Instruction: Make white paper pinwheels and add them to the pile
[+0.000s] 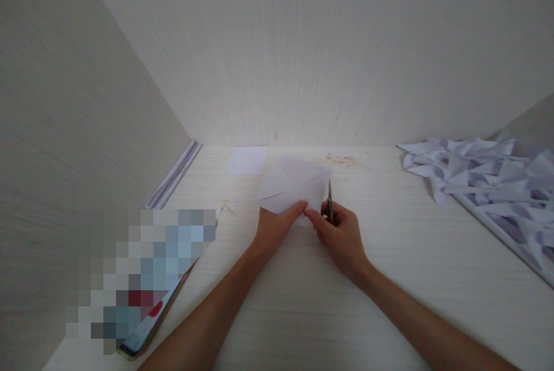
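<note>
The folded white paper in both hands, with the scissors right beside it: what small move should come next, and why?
Probably swing the scissors in to meet the folded paper's right edge. The left hand pinches the paper's near corner, the right hand holds the scissors upright just beside it, and cut paper pieces are piled at the right.

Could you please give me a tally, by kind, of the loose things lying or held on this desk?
Folded white paper held in both hands: 1
Scissors in the right hand: 1
Small flat paper sheet lying by the back wall: 1
Heap of cut paper pieces at right, pieces too tangled to count: 1
Tablet-like device at left, blurred: 1
Total: 5
</note>
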The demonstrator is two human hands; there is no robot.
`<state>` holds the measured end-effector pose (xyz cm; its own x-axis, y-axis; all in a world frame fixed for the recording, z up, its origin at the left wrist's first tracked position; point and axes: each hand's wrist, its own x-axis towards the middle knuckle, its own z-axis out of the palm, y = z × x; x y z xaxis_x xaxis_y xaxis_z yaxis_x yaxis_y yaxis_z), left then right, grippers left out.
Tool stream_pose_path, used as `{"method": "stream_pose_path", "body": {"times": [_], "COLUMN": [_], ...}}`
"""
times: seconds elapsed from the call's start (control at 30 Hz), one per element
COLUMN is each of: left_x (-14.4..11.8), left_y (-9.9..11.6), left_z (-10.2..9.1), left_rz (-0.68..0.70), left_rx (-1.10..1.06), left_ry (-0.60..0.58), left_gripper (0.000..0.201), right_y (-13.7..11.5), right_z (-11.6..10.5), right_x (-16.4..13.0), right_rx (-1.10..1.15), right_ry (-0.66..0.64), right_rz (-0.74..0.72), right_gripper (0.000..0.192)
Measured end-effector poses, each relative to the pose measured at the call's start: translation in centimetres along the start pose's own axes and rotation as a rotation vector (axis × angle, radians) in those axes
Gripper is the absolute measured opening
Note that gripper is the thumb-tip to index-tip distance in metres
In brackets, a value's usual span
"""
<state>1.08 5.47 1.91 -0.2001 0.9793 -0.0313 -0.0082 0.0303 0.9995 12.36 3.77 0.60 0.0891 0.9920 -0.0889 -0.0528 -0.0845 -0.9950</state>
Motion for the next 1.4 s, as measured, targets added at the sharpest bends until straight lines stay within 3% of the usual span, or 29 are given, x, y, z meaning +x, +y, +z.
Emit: {"method": "stream_pose_path", "body": {"times": [0.3,1.07,1.27,1.4], "left_x": [0.12,-0.14,-0.08,0.26], "left_y": [-0.37,0.22,-0.01,-0.29], "left_z": [-0.07,0.06,0.17,0.17], "left_rz": [0.009,0.007,-0.041,-0.102], "left_rx": [-0.072,-0.041,-0.092,-0.159], "left_ry": [0.015,-0.009,-0.138,-0.101], "left_gripper": [0.031,0.021,0.009,0.009], "right_y": [0.23,-0.16,-0.18,0.06], "right_z": [-0.23,-0.07,-0.06,-0.04], "right_x": [0.13,0.12,0.12,0.15], "right_rx": [0.181,0.343,0.308,0.319], "right_ry": [-0.109,-0.118,-0.127,-0.165], "right_rz": [0.058,0.123,0.107,0.037], "right_gripper": [0.033,0.033,0.034,0.029]}}
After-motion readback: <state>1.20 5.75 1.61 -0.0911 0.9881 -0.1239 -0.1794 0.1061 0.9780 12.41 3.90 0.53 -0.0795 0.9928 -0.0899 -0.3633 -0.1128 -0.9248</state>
